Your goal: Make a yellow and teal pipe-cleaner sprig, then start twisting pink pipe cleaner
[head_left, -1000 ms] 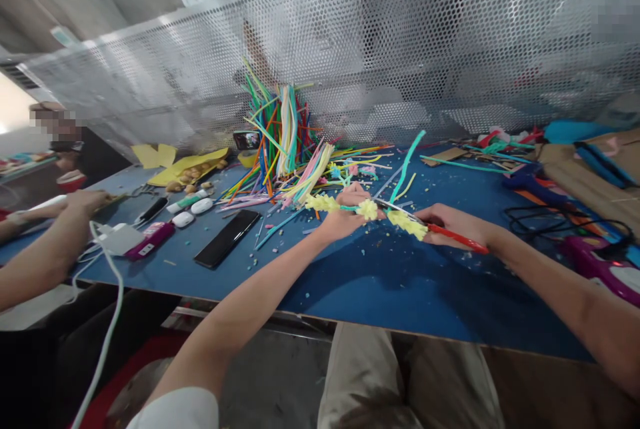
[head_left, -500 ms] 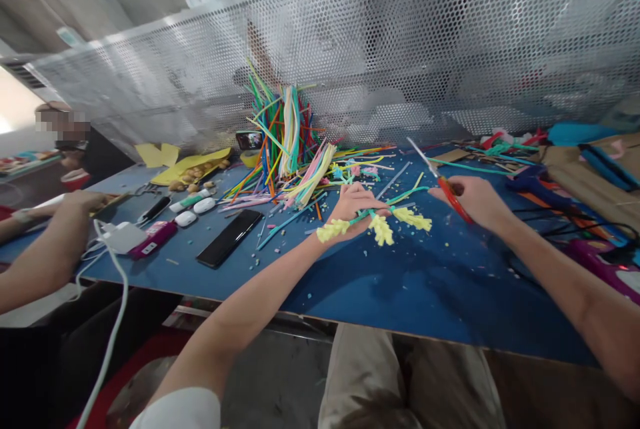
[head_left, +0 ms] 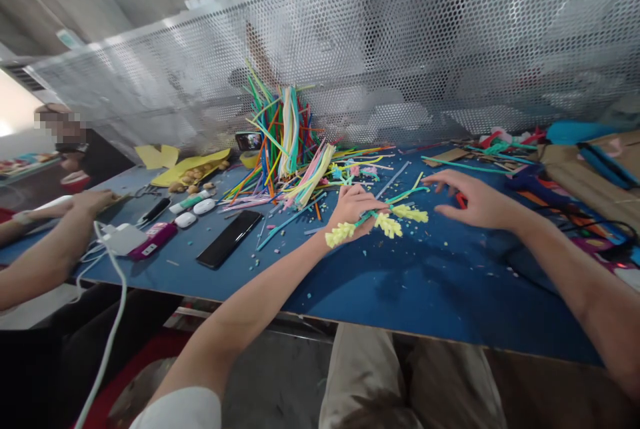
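Note:
My left hand (head_left: 354, 208) is closed around a green pipe-cleaner stem with three fuzzy yellow tufts (head_left: 387, 224), held just above the blue table (head_left: 390, 282). My right hand (head_left: 473, 201) hovers flat over the table to the right of it, fingers spread, holding nothing. The red-handled scissors (head_left: 461, 200) lie on the table beneath that hand, mostly hidden by it. Yellow fluff crumbs dot the table around both hands.
A tall heap of coloured pipe cleaners (head_left: 283, 142) stands behind my left hand against a perforated metal screen (head_left: 400, 49). A black phone (head_left: 229, 238), white earbud cases and a charger lie left. Another person's arms (head_left: 55, 242) rest at the left edge. Glue guns (head_left: 530, 182) and cables sit right.
My right hand carried the scissors away from the yellow tufts, put them down on the table and opened flat above them. My left hand lowered the stem slightly.

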`<state>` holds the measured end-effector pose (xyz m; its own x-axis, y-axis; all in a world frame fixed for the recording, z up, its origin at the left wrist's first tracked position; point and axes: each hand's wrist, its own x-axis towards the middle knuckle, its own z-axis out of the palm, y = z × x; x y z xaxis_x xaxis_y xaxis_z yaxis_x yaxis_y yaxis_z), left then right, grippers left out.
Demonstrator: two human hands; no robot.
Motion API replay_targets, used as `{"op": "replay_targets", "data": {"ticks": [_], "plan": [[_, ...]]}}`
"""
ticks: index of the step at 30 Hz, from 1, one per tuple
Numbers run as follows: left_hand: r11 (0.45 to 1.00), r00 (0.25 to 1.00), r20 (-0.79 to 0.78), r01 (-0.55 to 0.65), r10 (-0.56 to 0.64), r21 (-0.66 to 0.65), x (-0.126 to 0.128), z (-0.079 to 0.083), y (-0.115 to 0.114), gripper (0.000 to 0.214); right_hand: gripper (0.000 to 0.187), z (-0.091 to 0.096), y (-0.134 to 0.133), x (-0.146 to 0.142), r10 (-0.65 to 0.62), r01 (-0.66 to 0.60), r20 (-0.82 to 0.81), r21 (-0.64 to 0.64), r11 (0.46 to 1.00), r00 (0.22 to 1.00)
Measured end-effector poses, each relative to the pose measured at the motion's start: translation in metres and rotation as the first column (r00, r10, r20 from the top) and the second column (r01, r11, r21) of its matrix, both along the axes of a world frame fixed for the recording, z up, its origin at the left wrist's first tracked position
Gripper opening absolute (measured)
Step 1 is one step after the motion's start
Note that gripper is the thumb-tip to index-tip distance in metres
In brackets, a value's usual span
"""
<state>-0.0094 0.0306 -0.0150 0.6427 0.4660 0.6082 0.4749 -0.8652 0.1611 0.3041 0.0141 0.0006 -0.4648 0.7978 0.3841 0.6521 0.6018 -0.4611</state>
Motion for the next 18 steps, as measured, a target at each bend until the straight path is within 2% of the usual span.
{"op": "replay_targets", "data": {"ticks": [2,6,12,18], "plan": [[0.999,1.0,0.026,0.004,-0.003,-0.035,0.001,0.003,-0.003,0.022,0.067,0.004,-0.013,-0.021,0.096,-0.099,-0.069,-0.033,0.995,0.993],[0.989,0.994,0.103,0.042,-0.028,-0.14,0.003,0.003,-0.006,0.025,0.061,0.004,-0.031,-0.047,0.175,-0.192,-0.173,-0.09,0.977,0.969],[0.949,0.969,0.243,0.111,-0.037,-0.296,0.011,-0.006,-0.009,0.028,0.029,0.0,-0.036,-0.063,0.105,-0.102,-0.2,0.025,0.994,0.974],[0.921,0.944,0.324,0.178,-0.061,-0.346,0.011,-0.009,-0.011,0.033,0.026,-0.004,-0.038,-0.071,0.058,-0.04,-0.188,0.101,0.994,0.98]]}}
